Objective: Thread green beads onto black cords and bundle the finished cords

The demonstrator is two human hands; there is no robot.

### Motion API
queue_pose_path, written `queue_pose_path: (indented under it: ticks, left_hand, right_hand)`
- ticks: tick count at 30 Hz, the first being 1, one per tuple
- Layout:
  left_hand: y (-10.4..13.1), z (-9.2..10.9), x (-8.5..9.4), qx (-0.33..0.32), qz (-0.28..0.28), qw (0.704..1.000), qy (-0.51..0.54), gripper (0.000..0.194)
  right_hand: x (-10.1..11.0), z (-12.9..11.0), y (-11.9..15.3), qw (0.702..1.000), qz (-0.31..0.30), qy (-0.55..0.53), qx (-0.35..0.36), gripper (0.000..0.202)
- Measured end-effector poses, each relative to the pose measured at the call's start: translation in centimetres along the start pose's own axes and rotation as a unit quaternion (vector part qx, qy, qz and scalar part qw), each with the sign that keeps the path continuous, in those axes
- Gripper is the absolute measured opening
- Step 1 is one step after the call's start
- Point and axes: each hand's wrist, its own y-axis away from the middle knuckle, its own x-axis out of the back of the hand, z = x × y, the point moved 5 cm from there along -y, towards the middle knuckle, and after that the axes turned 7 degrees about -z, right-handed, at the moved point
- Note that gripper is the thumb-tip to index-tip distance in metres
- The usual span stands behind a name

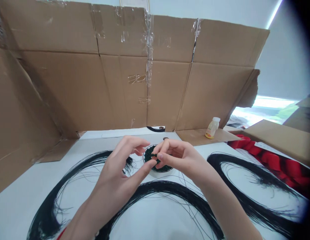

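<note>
My right hand [180, 154] pinches a small dark green piece [154, 155] between thumb and fingertips. Its exact kind is too small to make out. Across from it, my left hand [122, 170] is open, fingers curved and apart from the thumb, whose tip lies close to the right fingertips; I cannot tell if they touch. Below both hands stands a round white-rimmed bowl [162, 171] filled with small dark green pieces [148, 153], partly hidden by the fingers. A curved bundle of black strands [167, 186] lies in front of the bowl, passing beneath my forearms.
More black strand bundles curve over the white table at left [67, 178] and right [241, 196]. Tall cardboard [120, 90] walls the back and left. A small white-capped bottle [212, 128] stands on a cardboard flap. An open box of red items [272, 161] sits far right.
</note>
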Motion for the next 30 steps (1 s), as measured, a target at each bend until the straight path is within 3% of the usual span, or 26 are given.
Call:
queue_pose_path:
  ticks: [2,4,10,17,24,30]
  left_hand:
    - [-0.2,-0.6,-0.2,0.046,-0.048,0.998,0.023,0.009]
    - [-0.4,-0.9,-0.3,0.067,-0.068,0.994,0.048,0.013]
    - [-0.6,-1.8,-0.3,0.124,-0.029,0.987,0.1,0.019]
    - [-0.6,-2.2,-0.5,0.153,-0.034,0.977,0.145,0.023]
    - [-0.6,-1.6,-0.8,0.135,-0.028,0.987,0.08,0.02]
    - [-0.5,-1.7,-1.5,0.181,-0.075,0.978,0.074,0.022]
  right_hand:
    - [0.2,0.1,-0.1,1.0,-0.002,0.01,-0.004,0.03]
    - [0.3,0.2,-0.2,1.0,-0.007,0.023,-0.005,0.03]
    - [0.3,0.2,0.0,0.999,0.006,0.044,-0.003,0.028]
    - [0.3,0.0,0.1,0.997,0.019,0.074,0.001,0.027]
    - [0.2,0.4,0.0,0.996,0.045,0.081,-0.009,0.026]
    - [-0.3,0.6,-0.1,0.998,0.001,0.061,-0.018,0.018]
